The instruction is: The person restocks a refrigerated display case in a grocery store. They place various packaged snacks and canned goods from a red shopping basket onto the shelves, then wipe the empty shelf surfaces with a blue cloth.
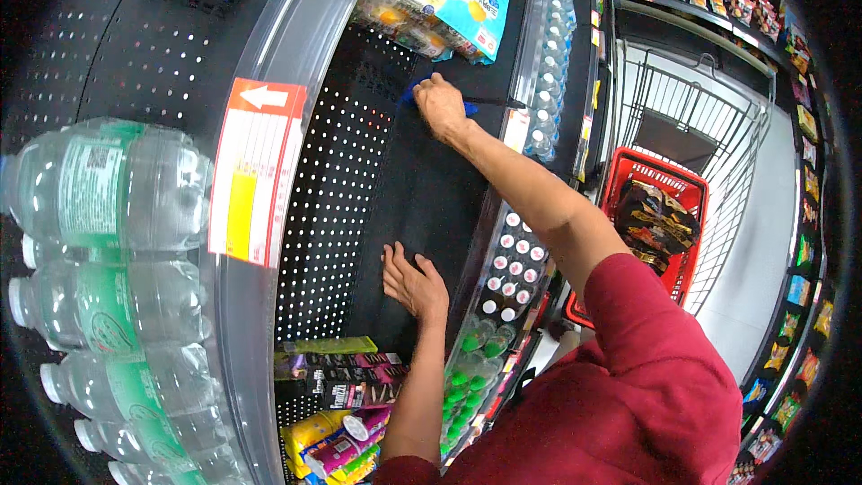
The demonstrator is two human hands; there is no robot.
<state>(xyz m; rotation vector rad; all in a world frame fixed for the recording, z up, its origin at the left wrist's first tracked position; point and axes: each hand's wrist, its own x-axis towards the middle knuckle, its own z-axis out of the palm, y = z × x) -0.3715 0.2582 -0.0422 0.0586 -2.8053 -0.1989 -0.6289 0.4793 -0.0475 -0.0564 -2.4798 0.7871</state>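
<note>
My right hand (441,106) is closed around a blue cloth (412,93) and presses it against the black shelf board (421,192). Most of the cloth is hidden under the fist. Close by the right hand, at the top of the picture, lie bagged bread packs (421,3) with a light-blue printed label (477,10). My left hand (417,283) is over the same board, palm down and fingers apart, with nothing in it; whether it touches the board I cannot tell. A perforated black back panel (337,202) runs along the board.
Large water bottles (101,182) stand on the shelf above, behind a price tag (254,172). Snack boxes (353,384) and bagged snacks (337,444) lie past my left forearm. Capped bottles (515,256) fill a lower shelf. A wire trolley (724,215) and red basket (700,195) stand in the aisle.
</note>
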